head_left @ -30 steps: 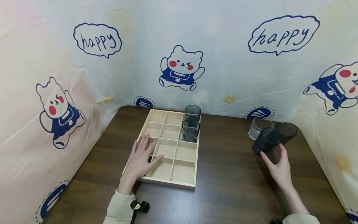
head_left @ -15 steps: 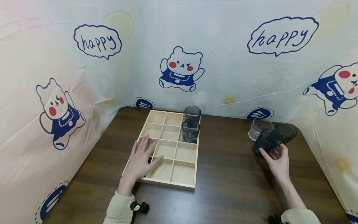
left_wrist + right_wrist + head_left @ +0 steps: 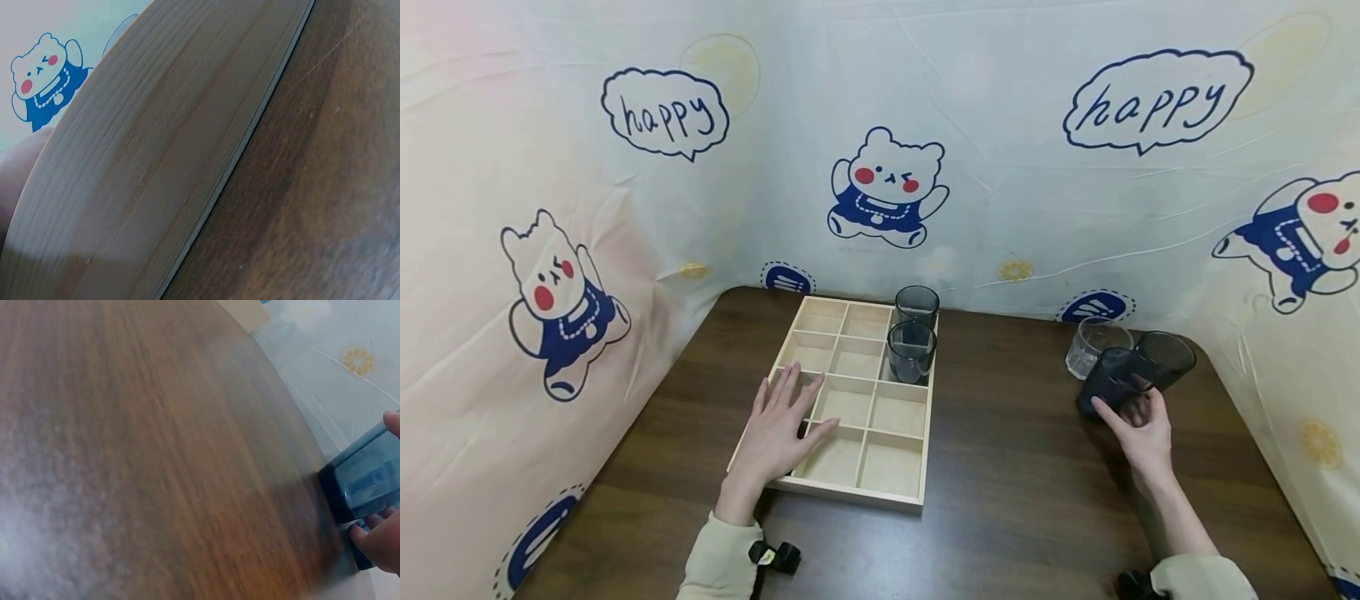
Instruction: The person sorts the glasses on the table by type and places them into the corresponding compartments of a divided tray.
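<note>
In the head view my right hand (image 3: 1146,437) has its thumb and fingers around a smoked-grey drinking glass (image 3: 1105,387) at the right of the table. The right wrist view shows the lower part of that dark glass (image 3: 369,478) between the thumb and fingers. Another smoked glass (image 3: 1167,357) is just behind it, and a clear glass (image 3: 1084,350) is close to its upper left. My left hand (image 3: 778,429) rests with spread fingers on the left side of a divided wooden tray (image 3: 922,467); the left wrist view shows the tray's side wall (image 3: 150,144).
Two smoked glasses, a rear one (image 3: 917,302) and a nearer one (image 3: 912,354), stand in the tray's right column. Dark wooden table (image 3: 1000,467) lies between tray and right hand. A printed cloth (image 3: 1015,183) surrounds the back and sides.
My right hand has shifted slightly left, its fingers closing further around the front smoked glass, which barely moves. The left hand and tray keep their place.
</note>
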Tool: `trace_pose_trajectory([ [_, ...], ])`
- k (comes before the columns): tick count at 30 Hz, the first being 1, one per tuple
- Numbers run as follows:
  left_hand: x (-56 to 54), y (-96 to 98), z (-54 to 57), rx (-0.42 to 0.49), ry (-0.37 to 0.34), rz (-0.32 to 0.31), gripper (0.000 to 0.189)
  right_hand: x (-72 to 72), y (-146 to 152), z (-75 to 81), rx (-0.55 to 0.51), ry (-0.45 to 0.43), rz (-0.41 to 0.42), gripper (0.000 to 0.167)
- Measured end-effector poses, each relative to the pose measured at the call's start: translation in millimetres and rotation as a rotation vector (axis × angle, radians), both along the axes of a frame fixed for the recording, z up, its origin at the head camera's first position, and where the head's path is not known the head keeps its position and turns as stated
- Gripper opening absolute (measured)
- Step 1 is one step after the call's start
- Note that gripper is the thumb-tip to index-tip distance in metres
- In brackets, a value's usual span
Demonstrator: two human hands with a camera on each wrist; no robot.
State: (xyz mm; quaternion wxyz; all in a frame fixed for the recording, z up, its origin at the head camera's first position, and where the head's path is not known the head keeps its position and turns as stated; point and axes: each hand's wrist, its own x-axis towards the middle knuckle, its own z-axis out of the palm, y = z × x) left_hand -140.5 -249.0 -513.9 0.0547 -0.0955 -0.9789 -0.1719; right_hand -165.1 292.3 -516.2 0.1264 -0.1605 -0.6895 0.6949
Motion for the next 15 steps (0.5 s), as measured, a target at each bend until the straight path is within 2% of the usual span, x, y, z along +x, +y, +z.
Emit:
trace_pose_trajectory([
  [5,0.6,-1.4,-0.1,-0.001,-0.001,0.002,0.083,-4.2,-0.9,-2.9,0.015,-0.027,0.003,0.076],
  [11,0.6,-1.7,0.5,-0.005,0.003,0.003,0.083,-12.9,-3.7,-6.6,-0.037,0.018,-0.028,0.076],
  [15,0.4,-0.4,0.6,-0.007,0.005,0.003,0.083,-13.2,-3.2,-4.2,-0.019,-0.015,-0.044,0.077],
])
